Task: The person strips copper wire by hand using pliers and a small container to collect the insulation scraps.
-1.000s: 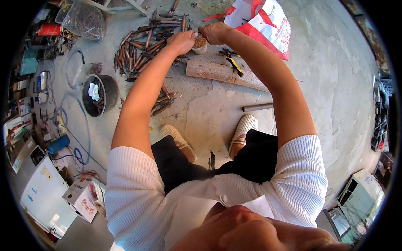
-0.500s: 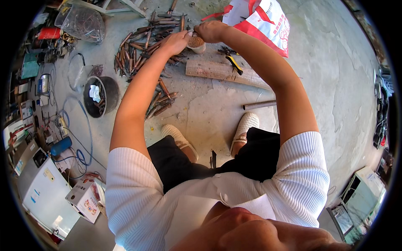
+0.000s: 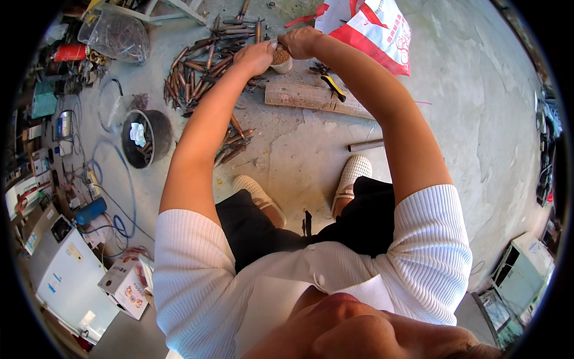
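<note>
Both left hand (image 3: 254, 58) and right hand (image 3: 300, 43) sit at twelve o'clock by the granule-filled cup (image 3: 283, 68); I can't tell their grip. Probably light, spill-prone: I'd hold its pale wall.

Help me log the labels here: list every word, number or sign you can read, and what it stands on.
Bag: red printing on white; I won't copy it out.
Box: printing and a red design; lettering too small to read.
White unit: a small label, too small to read.
Cup: no writing visible.
</note>
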The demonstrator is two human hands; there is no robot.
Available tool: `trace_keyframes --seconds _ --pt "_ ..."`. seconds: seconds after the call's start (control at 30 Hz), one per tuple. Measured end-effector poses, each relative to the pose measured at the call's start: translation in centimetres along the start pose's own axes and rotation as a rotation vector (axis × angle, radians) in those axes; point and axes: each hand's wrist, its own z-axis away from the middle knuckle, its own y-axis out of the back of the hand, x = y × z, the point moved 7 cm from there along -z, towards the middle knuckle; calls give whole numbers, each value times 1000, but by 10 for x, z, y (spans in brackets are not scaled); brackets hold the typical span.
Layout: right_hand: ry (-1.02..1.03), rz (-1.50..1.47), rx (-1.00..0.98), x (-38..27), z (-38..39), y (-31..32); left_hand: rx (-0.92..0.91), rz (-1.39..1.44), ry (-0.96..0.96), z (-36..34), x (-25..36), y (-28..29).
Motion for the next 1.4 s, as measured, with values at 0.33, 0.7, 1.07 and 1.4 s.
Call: trace_keyframes --seconds 0.33,0.7,1.07,1.4 --pt "-105 -14 -9 -13 -15 16 -84 -136 109 -40 -38 -35" --pt "-70 -253 6 19 -20 -5 -418 354 306 -33 -28 -43" --pt "-178 -800 202 47 -9 -9 -188 583 88 -12 -50 5" --pt "-222 -492 231 21 3 4 -101 58 -13 -2 -31 19"
